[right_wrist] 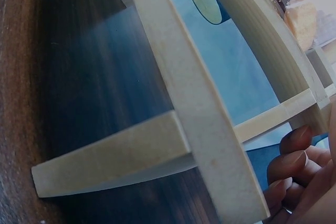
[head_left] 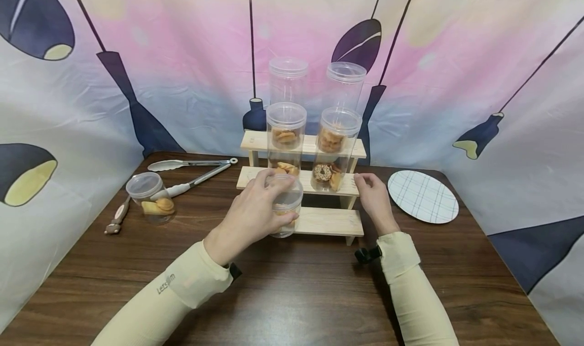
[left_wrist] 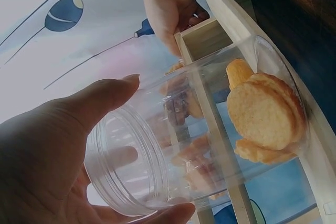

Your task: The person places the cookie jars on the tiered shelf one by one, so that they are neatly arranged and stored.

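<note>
My left hand (head_left: 248,209) grips a clear lidded jar (head_left: 290,198) near its top, thumb and fingers spread around the lid. Round golden cookies (left_wrist: 265,111) lie in the bottom of that jar, in the left wrist view. The jar stands at the left end of the lowest step of a three-step wooden stand (head_left: 328,221). At the stand's right side, my right hand (head_left: 376,201) holds the end of the middle step. Its curled fingers (right_wrist: 294,163) show under that step's end in the right wrist view.
Jars with cookies stand on the middle step, such as one with a sprinkled ring (head_left: 323,173); more jars (head_left: 345,85) rise behind. To the left are another cookie jar (head_left: 152,194), metal tongs (head_left: 207,175) and a small-handled utensil (head_left: 119,214). A checked plate (head_left: 423,196) lies right.
</note>
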### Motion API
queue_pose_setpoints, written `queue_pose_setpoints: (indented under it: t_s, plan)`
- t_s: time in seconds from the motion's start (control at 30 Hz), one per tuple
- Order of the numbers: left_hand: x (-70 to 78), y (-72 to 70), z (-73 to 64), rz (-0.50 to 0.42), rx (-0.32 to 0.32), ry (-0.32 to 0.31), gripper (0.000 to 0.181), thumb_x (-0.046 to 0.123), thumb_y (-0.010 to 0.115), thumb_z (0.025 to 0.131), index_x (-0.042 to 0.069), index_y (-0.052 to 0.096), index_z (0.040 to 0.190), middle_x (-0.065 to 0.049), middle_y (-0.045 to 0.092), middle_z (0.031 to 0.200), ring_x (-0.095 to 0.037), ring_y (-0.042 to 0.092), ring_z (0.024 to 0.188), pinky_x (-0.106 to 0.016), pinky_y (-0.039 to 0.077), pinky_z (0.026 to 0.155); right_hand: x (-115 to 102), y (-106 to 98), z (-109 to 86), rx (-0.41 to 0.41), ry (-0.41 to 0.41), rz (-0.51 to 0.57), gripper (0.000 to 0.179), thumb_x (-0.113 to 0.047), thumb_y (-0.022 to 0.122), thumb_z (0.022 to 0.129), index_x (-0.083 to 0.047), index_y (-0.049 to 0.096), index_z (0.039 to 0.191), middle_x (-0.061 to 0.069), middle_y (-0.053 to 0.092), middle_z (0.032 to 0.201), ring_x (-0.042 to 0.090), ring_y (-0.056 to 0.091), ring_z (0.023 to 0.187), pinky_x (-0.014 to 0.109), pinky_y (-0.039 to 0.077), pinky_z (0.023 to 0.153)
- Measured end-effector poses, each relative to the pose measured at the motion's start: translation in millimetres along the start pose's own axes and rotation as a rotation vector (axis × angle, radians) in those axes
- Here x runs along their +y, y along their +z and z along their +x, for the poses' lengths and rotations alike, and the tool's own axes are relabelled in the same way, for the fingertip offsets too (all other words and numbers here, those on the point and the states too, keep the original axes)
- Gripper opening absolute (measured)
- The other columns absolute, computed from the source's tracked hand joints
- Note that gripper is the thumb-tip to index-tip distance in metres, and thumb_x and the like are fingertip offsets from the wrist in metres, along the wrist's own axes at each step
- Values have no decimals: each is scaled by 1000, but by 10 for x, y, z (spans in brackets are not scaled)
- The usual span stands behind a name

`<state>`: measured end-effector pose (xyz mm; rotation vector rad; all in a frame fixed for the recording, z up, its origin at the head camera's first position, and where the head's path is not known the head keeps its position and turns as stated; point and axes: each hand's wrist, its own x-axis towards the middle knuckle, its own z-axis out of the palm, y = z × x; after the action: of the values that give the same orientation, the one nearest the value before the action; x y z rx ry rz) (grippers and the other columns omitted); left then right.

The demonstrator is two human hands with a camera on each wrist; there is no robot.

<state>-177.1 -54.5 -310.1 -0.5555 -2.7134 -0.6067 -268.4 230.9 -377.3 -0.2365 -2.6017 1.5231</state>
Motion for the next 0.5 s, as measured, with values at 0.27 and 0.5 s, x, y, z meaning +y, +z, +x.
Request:
queue_pose_setpoints:
  t_s: [0.27, 0.5]
  plan:
    - [-5, 2, 1, -7, 3, -1, 65, 44, 84, 78, 29, 61, 137, -18, 44, 144, -41, 57, 113, -55, 54, 77, 0, -4, 1, 4, -9, -6, 63, -62, 44, 99, -14, 56, 137, 15, 59, 129, 33, 59, 108, 48, 48, 90]
    - [-15, 9, -5, -2, 9, 3, 65, 45, 83, 78, 28, 61, 137, -18, 44, 144, -41, 58, 112, -55, 55, 76, 11, 2, 10, 8, -12, -12, 64, -63, 44, 99, -13, 57, 137, 15, 59, 129, 33, 59, 108, 48, 48, 90]
